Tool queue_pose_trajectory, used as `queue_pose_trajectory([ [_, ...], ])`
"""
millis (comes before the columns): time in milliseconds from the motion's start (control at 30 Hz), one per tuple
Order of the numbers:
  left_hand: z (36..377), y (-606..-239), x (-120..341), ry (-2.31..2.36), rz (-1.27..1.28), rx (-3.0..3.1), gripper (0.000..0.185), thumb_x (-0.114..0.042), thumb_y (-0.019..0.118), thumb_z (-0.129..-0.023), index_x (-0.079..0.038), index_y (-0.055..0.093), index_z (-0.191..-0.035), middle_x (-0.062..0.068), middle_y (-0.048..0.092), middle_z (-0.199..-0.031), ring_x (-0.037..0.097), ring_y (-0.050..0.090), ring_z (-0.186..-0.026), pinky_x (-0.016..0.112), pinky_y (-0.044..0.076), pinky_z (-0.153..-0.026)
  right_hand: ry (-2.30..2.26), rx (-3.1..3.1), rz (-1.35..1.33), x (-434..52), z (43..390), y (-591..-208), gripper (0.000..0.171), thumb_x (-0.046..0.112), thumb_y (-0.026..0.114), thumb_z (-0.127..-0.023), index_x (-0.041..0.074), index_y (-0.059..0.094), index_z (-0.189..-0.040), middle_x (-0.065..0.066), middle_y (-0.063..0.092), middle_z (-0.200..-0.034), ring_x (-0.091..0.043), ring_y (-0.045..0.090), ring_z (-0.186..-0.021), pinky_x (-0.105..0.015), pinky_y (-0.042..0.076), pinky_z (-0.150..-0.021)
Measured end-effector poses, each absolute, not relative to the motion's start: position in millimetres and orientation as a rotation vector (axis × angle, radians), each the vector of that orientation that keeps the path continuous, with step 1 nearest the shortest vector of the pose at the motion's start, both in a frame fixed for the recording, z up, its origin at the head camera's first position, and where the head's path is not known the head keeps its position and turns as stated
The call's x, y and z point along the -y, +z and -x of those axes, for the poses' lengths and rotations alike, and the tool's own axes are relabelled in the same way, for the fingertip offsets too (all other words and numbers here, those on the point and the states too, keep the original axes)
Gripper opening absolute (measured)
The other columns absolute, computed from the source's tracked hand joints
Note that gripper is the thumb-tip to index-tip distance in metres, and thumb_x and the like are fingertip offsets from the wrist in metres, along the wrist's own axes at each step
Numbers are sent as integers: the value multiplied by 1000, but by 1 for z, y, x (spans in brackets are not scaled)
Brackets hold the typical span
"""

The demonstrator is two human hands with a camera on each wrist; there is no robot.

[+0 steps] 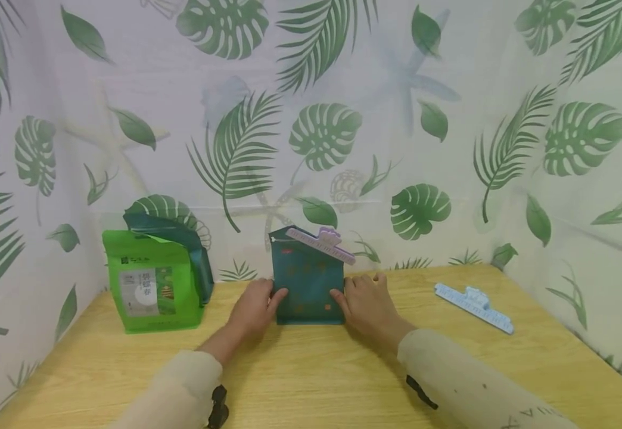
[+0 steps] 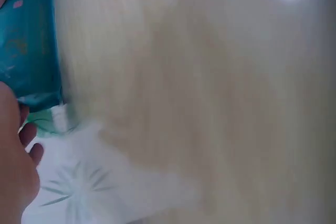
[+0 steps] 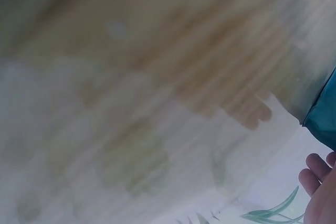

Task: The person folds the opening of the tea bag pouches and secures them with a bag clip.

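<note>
A dark teal bag (image 1: pixel 308 292) stands upright near the back of the table, its top folded over. Across that fold, at a slant, sits a purple sealing clip (image 1: pixel 320 243). My left hand (image 1: pixel 252 305) holds the bag's left side with the thumb on its front face. On the opposite side, my right hand (image 1: pixel 369 302) holds it the same way. Fingers of both hands go partly out of sight at the back. Each wrist view catches only an edge of the teal bag (image 2: pixel 31 51) beside the hand.
At the left stand a bright green bag (image 1: pixel 155 319) and, behind it, another dark teal bag (image 1: pixel 204 274). A light blue sealing clip (image 1: pixel 473 307) lies on the wooden table (image 1: pixel 311 375) to the right. A leaf-patterned sheet (image 1: pixel 375 179) hangs behind the table.
</note>
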State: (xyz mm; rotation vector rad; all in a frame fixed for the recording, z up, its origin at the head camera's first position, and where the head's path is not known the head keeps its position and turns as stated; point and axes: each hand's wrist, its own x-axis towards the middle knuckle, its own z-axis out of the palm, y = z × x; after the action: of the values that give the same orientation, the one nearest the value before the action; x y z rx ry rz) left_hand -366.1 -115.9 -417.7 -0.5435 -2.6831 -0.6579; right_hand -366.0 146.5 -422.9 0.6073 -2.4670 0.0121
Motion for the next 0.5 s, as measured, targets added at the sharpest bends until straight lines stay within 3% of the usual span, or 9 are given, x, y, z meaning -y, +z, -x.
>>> queue_pose_trajectory([
  [200,365,-422,109,-302,538,2624,35,-35,53,-104,-2,57,-93,9,57,-82,28,56,-81,44,48,-74,1,2466,-599,-149,368,-423,43,41,44,-106,10,59,-81,-7,63,-83,-29,61,-87,-54,33,-84],
  [500,369,-421,96,-137,365,2685,35,-37,53,-104,-3,55,-95,7,55,-84,26,53,-86,40,43,-77,-18,2536,-558,-151,374,-426,39,40,41,-107,8,62,-99,-8,65,-94,-29,61,-96,-55,34,-88],
])
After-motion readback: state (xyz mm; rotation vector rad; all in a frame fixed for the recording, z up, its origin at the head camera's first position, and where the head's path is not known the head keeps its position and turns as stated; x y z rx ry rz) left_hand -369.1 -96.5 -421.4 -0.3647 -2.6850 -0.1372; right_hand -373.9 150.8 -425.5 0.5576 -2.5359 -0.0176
